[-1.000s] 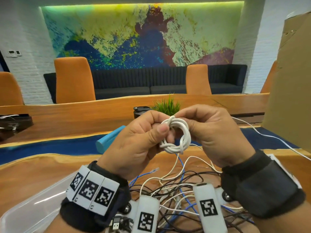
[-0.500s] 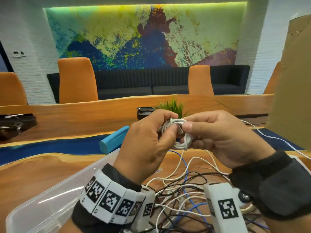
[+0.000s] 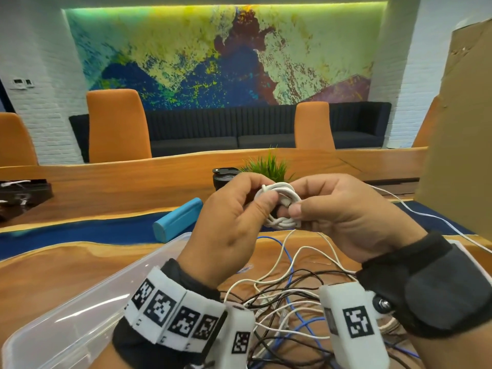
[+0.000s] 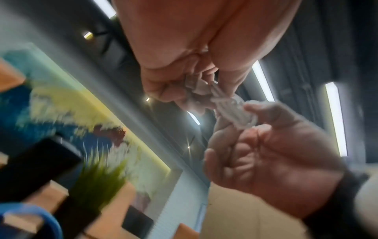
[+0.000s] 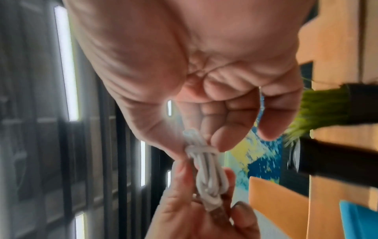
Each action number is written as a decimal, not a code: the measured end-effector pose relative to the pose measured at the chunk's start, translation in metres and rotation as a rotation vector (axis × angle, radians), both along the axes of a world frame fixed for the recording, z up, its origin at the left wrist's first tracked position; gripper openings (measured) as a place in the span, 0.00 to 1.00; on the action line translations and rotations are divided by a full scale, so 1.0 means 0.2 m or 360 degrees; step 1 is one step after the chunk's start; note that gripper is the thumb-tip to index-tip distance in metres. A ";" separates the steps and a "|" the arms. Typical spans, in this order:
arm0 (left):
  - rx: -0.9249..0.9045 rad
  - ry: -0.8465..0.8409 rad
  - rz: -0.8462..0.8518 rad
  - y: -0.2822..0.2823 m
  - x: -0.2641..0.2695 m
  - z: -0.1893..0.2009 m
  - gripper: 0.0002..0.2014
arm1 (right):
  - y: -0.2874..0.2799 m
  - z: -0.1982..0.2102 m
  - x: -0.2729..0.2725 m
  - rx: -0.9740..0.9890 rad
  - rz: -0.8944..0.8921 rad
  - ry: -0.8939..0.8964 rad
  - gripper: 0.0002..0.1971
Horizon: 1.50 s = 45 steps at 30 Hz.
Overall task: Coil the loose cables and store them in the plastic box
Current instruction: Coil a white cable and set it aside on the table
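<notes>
White coil pinched between left hand and right hand, both grips closed on it; plastic box lies lower-left, nearer the left hand.

Both hands are raised above the table, left hand and right hand facing each other with the cable coil pinched between them. Below and in front of the wrists, a tangle of loose cables lies on the table. Plastic box sits on the table left of the tangle, under the left forearm. Beyond the box, a case lies on its side. Behind the hands stand a potted plant and a cup just left of it. Cardboard panel stands at far right. Chairs and a sofa sit past the table's far edge, against the wall.
</notes>
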State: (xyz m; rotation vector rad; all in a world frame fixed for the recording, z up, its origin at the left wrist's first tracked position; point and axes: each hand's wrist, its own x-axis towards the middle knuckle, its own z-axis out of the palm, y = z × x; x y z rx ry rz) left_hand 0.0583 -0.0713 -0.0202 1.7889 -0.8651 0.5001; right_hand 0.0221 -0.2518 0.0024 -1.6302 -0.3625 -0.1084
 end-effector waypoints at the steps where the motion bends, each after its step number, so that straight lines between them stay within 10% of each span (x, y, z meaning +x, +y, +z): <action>1: -0.0095 0.0124 -0.0065 -0.01 0.00 0.00 0.07 | 0.00 0.00 0.00 -0.0017 -0.0033 -0.0036 0.11; 25: -0.1073 0.1631 -0.0520 -0.04 0.01 0.01 0.11 | 0.04 -0.04 0.04 -0.0403 -0.0455 -0.0627 0.16; 34: -0.1093 0.1471 -0.0478 -0.06 -0.01 0.01 0.10 | 0.01 -0.01 0.02 -0.0683 -0.0524 -0.1043 0.15; 45: -0.0126 0.0176 -0.0086 -0.03 -0.05 0.00 0.09 | 0.00 -0.04 0.05 -0.0794 -0.0635 -0.1062 0.12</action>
